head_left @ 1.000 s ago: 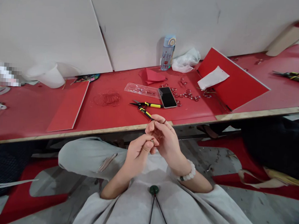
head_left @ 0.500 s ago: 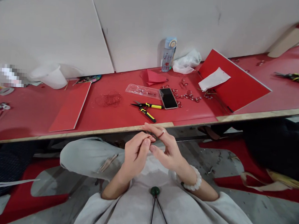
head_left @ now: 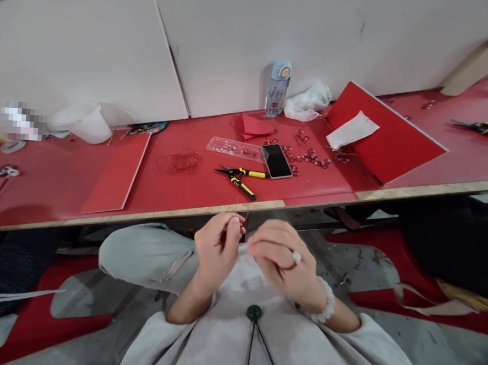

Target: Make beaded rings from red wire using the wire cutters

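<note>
Your right hand (head_left: 287,258) had drawn back, fingers curled, grip unclear; your left hand (head_left: 217,244) pinched thin, curved red wire (head_left: 237,205).

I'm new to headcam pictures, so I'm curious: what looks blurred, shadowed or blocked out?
In the head view, the right hand is smeared, probably by motion, the left hand sharper; same view, a soft shadow marks the white panel beside the bottle; blocky pixels hide something at far left.
</note>
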`<act>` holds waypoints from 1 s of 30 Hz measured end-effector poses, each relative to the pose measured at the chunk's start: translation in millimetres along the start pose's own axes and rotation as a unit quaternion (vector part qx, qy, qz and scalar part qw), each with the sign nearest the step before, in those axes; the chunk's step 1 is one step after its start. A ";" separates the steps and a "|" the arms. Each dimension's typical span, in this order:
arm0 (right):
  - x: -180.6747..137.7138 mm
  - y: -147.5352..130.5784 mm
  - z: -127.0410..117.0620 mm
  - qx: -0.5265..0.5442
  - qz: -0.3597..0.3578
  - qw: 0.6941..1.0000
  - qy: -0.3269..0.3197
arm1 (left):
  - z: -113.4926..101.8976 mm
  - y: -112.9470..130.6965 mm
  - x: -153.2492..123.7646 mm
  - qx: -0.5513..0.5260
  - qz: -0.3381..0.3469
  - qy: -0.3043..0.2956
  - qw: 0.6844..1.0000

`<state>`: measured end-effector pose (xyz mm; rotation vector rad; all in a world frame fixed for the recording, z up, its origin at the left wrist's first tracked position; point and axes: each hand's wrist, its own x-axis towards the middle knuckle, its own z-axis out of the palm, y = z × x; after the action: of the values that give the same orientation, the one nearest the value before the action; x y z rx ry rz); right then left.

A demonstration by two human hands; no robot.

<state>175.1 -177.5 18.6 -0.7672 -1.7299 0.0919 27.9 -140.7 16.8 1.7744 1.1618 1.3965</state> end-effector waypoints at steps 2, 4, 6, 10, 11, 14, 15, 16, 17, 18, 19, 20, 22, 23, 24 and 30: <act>0.3 -12.1 -5.9 0.123 0.021 0.992 -0.033 | 2.0 -6.2 2.5 0.023 0.007 0.035 0.999; 0.0 -19.8 -10.6 0.242 0.025 0.969 -0.029 | 3.3 -12.7 6.1 0.039 0.027 0.049 0.998; -0.6 -20.2 -12.7 0.328 0.051 0.943 0.010 | 3.8 -16.9 9.6 0.036 0.036 0.038 0.998; -0.3 -1.1 -9.0 0.395 0.171 0.900 0.068 | 3.1 -17.1 12.7 -0.027 0.026 -0.023 0.999; 0.5 5.7 -7.3 0.388 0.198 0.897 0.075 | 2.6 -16.2 12.6 -0.050 0.012 -0.044 0.998; 4.7 23.7 -3.5 0.298 0.247 0.918 0.087 | 0.2 -13.3 11.8 -0.130 -0.024 -0.096 0.987; 6.6 27.8 -3.0 0.265 0.250 0.928 0.074 | -0.8 -12.3 11.8 -0.156 -0.027 -0.109 0.981; 8.6 30.6 -2.9 0.238 0.247 0.937 0.058 | -2.0 -11.2 12.0 -0.177 -0.025 -0.122 0.976; 10.6 32.3 -3.1 0.220 0.239 0.945 0.038 | -3.1 -10.3 12.5 -0.191 -0.019 -0.132 0.973; 12.5 32.9 -3.5 0.206 0.231 0.951 0.017 | -4.1 -9.3 13.2 -0.196 -0.009 -0.141 0.970; 14.1 32.7 -4.0 0.195 0.225 0.954 0.002 | -5.0 -8.5 14.0 -0.193 0.001 -0.148 0.970; 15.5 31.9 -4.4 0.185 0.223 0.957 -0.009 | -5.6 -7.9 14.7 -0.186 0.011 -0.152 0.971; 17.1 29.4 -4.7 0.165 0.225 0.960 -0.018 | -6.1 -7.2 15.7 -0.173 0.022 -0.154 0.973; 17.4 28.0 -4.6 0.162 0.228 0.960 -0.016 | -5.9 -7.1 15.8 -0.174 0.023 -0.153 0.973; 17.4 26.7 -4.3 0.164 0.231 0.959 -0.011 | -5.5 -7.2 15.6 -0.183 0.018 -0.151 0.971; 16.3 22.5 -1.2 0.267 0.319 0.909 0.017 | -1.5 -8.2 11.8 -0.243 -0.006 -0.104 0.964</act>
<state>184.4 -151.6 22.7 -0.8746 -1.2633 0.9534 25.0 -126.6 15.5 1.5103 0.6458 1.3105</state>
